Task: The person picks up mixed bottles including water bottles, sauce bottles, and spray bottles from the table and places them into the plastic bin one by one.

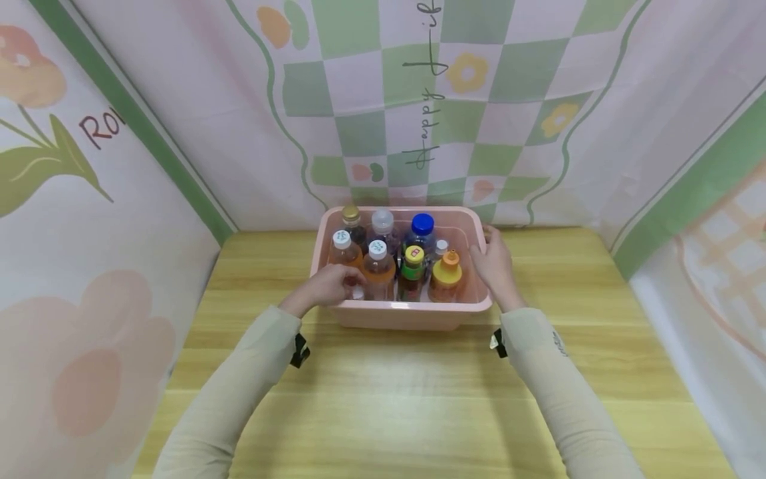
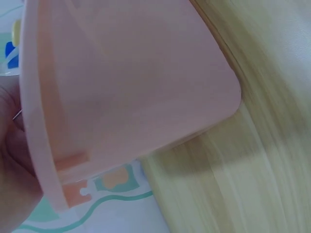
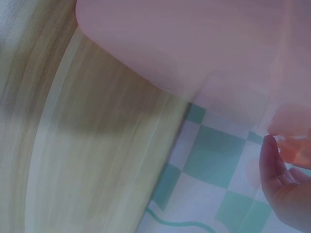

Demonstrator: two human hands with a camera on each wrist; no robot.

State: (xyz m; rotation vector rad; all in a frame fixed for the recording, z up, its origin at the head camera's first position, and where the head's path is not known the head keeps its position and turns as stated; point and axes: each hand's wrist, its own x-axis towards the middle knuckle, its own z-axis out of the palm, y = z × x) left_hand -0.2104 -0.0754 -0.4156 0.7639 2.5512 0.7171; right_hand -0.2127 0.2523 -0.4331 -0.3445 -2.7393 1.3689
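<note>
A pink plastic bin (image 1: 397,319) stands on the table and holds several bottles. My left hand (image 1: 326,287) reaches over its left front rim, fingers curled around a small white-capped bottle (image 1: 358,293) whose body is hidden. In the left wrist view, part of that hand (image 2: 17,160) shows behind the bin's rim (image 2: 36,121). At the right end, my right hand (image 1: 495,263) grips the rim, thumb on the inner side and fingers outside. Those fingers (image 3: 272,167) show beside the bin wall (image 3: 194,43) in the right wrist view.
Inside the bin are orange-drink bottles (image 1: 378,269), a blue-capped bottle (image 1: 422,226), a yellow-capped bottle (image 1: 413,269), a gold-capped bottle (image 1: 352,219) and a yellow-topped squeeze bottle (image 1: 446,276). Patterned curtains (image 1: 413,120) hang close behind the bin. The wooden table (image 1: 395,399) extends in front.
</note>
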